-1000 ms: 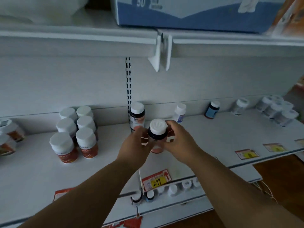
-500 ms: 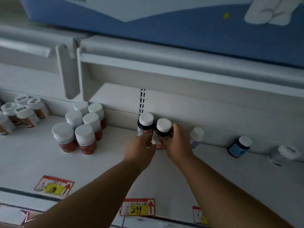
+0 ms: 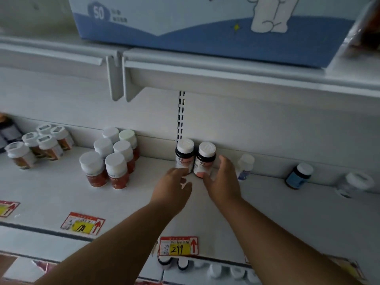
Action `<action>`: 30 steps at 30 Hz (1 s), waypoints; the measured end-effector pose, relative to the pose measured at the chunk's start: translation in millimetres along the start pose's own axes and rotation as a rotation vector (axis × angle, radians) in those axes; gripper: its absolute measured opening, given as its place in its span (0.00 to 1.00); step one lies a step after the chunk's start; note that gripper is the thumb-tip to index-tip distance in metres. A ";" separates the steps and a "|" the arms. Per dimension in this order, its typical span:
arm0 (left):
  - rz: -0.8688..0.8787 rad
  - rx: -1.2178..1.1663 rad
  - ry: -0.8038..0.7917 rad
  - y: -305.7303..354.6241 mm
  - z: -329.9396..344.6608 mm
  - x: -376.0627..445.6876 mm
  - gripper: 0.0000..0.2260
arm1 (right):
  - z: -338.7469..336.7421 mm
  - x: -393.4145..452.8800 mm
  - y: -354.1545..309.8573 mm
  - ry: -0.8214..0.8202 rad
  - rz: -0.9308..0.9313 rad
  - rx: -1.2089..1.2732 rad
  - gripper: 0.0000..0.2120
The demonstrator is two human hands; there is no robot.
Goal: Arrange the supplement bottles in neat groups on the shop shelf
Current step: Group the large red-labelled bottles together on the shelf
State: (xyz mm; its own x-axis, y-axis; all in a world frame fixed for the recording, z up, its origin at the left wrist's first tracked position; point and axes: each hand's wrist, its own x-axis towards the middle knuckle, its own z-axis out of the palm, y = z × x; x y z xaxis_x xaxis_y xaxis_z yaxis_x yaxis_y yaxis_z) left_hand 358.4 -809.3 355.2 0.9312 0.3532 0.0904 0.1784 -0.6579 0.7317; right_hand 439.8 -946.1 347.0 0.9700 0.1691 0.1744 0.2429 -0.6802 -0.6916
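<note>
Now both hands sit at the centre of the frame, fingers loose and spread, holding nothing. The left hand (image 3: 171,189) lies just below the left dark bottle (image 3: 184,156), fingertips near or brushing its base; I cannot tell if they touch. The right hand (image 3: 223,182) cups the side of the right dark bottle (image 3: 204,161) without closing round it.

These two bottles stand upright, side by side and touching, against the back wall under the slotted upright (image 3: 181,116). The step looks like squaring up the pair. To do it well, I judge the hands should press lightly from both sides at the labels, low down, so the tall bottles slide and do not tip, then turn the labels to face forward.

Outward to the right along the back wall stand a small white bottle (image 3: 244,166), a blue bottle (image 3: 298,175) and a clear one (image 3: 354,185), each well apart and not yet grouped. Left of centre, a tidy cluster of white-capped orange bottles (image 3: 111,157) stands in rows; a looser group (image 3: 39,145) leans at the far left.

The shelf (image 3: 287,212) is white and smooth, so bottles should slide easily. Price tags (image 3: 178,245) lie along its front edge. Above, an upper shelf (image 3: 226,68) carries a blue and white box (image 3: 205,27), leaving modest headroom. More caps show on a lower shelf (image 3: 216,270) at the bottom of the frame.
</note>
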 end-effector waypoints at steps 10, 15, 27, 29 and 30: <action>0.371 -0.018 -0.164 -48.7 -68.9 -31.1 0.17 | 13.5 -109.2 -78.2 0.207 -0.003 -0.008 0.24; 0.440 -0.052 -0.211 -79.0 -112.7 -78.4 0.15 | 39.7 -183.8 -117.3 0.263 0.054 0.059 0.23; 0.274 -0.010 -0.350 -186.3 -92.7 -175.5 0.15 | 132.5 -276.2 -87.0 0.176 0.133 0.098 0.19; 0.213 0.035 -0.398 -216.8 -68.5 -174.8 0.16 | 164.6 -285.5 -61.6 0.104 0.195 0.091 0.19; 0.179 0.052 -0.423 -233.4 -54.3 -171.8 0.17 | 182.2 -287.5 -47.5 0.068 0.224 0.091 0.19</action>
State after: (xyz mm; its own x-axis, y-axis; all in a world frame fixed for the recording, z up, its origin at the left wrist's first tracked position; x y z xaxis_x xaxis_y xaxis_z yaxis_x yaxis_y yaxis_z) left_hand 139.5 -680.3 205.6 0.9948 -0.0648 -0.0791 0.0082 -0.7202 0.6937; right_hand 149.6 -832.5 202.0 0.9981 -0.0289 0.0545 0.0243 -0.6281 -0.7777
